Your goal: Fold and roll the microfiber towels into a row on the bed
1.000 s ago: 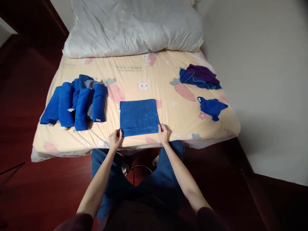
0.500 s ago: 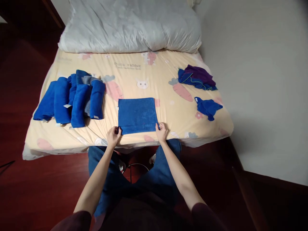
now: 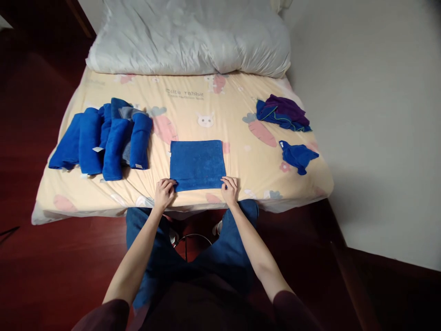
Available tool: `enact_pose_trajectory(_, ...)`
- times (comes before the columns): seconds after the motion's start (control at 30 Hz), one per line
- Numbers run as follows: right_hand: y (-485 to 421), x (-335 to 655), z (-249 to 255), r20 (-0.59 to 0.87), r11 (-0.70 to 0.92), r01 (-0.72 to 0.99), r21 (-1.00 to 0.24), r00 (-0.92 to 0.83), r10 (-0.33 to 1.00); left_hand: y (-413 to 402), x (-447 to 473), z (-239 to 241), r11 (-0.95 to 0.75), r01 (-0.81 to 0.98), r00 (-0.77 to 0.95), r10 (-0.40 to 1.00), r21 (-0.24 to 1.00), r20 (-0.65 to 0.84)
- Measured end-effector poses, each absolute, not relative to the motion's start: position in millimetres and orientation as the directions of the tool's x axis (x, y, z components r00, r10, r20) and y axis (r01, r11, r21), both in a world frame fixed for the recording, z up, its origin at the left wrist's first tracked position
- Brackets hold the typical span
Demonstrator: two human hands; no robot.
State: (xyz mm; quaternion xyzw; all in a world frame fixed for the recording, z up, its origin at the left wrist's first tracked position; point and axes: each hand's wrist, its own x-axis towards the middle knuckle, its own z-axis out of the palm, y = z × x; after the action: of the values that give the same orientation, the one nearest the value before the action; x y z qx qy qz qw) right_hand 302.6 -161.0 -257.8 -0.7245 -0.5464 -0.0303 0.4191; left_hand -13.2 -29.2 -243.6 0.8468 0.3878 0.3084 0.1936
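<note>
A folded blue towel [image 3: 197, 163] lies flat near the front edge of the bed [image 3: 241, 115]. My left hand [image 3: 163, 193] pinches its near left corner. My right hand [image 3: 230, 189] grips its near right corner. Both hands rest at the towel's front edge, fingers curled on the cloth.
Several rolled blue towels [image 3: 103, 140] lie in a row at the left of the bed. A purple and blue cloth pile [image 3: 283, 112] and a crumpled blue cloth [image 3: 298, 155] sit at the right. A white duvet [image 3: 189, 37] covers the bed's far end. A white wall stands right.
Both hands have stayed at the towel's near corners, with fingers now curled further onto the front edge. The view shifted slightly.
</note>
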Motion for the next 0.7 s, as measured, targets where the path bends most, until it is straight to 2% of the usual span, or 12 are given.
enact_pose_trajectory(0.13, -165.4, 304.0, -246.5, 0.472, -0.041, 0.835, -0.549, 0.351, 0.809, -30.2, -15.9, -230.4, -0.646, 0.535, 0.604, 0.743, 0.544, 0.289)
enact_pose_trajectory(0.23, -168.9, 305.0, -240.5, 0.391, -0.071, 0.861, -0.504, 0.301, 0.870, -30.9, -17.7, -229.4, -0.674, 0.538, 0.650, 0.714, 0.506, 0.260)
enact_pose_trajectory(0.33, -168.3, 304.6, -238.1, 0.343, -0.114, 0.866, -0.487, 0.309, 0.887, -29.5, -17.2, -236.1, -0.642, 0.565, 0.590, 0.754, 0.518, 0.291)
enact_pose_trajectory(0.5, -164.2, 304.3, -238.0, 0.381, -0.127, 0.848, -0.515, 0.359, 0.852, -22.1, -17.4, -247.6, -0.587, 0.521, 0.519, 0.794, 0.620, 0.316)
enact_pose_trajectory(0.7, -165.6, 302.6, -237.1, 0.394, -0.104, 0.850, -0.517, 0.344, 0.853, -20.4, -18.5, -248.4, -0.558, 0.513, 0.496, 0.813, 0.652, 0.305)
